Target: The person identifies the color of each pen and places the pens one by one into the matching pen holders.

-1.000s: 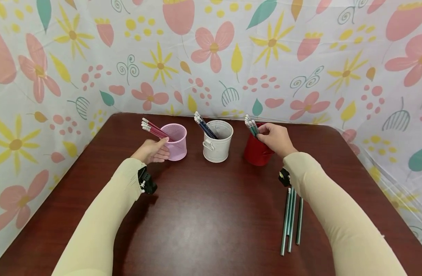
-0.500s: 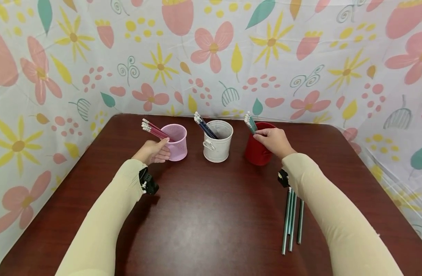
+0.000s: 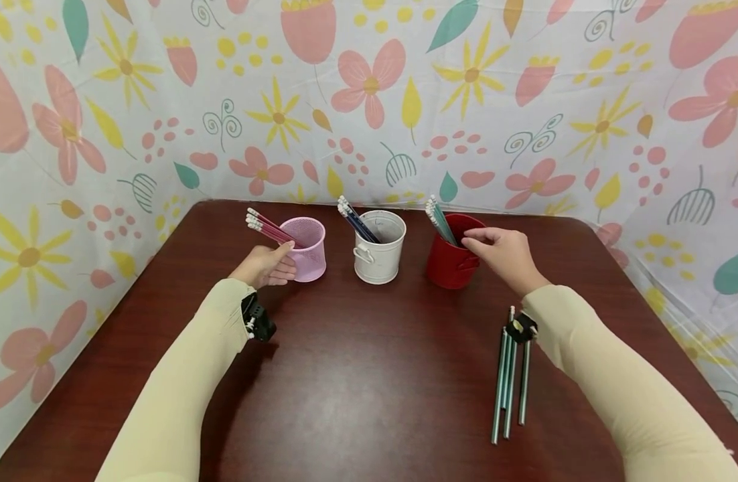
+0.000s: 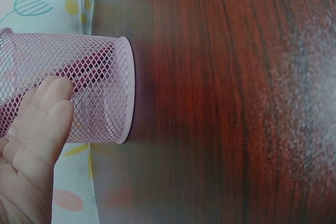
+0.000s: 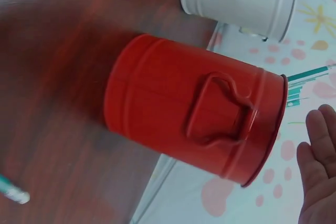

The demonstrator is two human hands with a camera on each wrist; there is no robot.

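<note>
My left hand [image 3: 266, 263] is at the left side of a pink mesh pencil cup [image 3: 311, 261]. Its thumb is near the rim, and in the left wrist view its straight fingers [image 4: 56, 111] lie against the mesh. Several dark pink pencils [image 3: 269, 226] lean leftward out of that cup. By the right rim of a red metal bucket [image 3: 450, 266] my right hand [image 3: 504, 254] hovers, holding nothing, its extended fingers [image 5: 317, 135] apart from the bucket. Several green pencils [image 3: 440, 219] with white erasers lean left inside the bucket.
Between the two cups stands a white metal bucket [image 3: 378, 263] with dark blue pencils [image 3: 357, 219] leaning left. Several loose green pencils [image 3: 506, 388] lie on the brown table [image 3: 357, 375], near the right forearm. Behind hangs a flower-patterned cloth [image 3: 369, 154].
My right hand has let go of the green pencils and moved right, off the bucket's middle. The pencils now lean against its left rim. The left hand has stayed in place.
</note>
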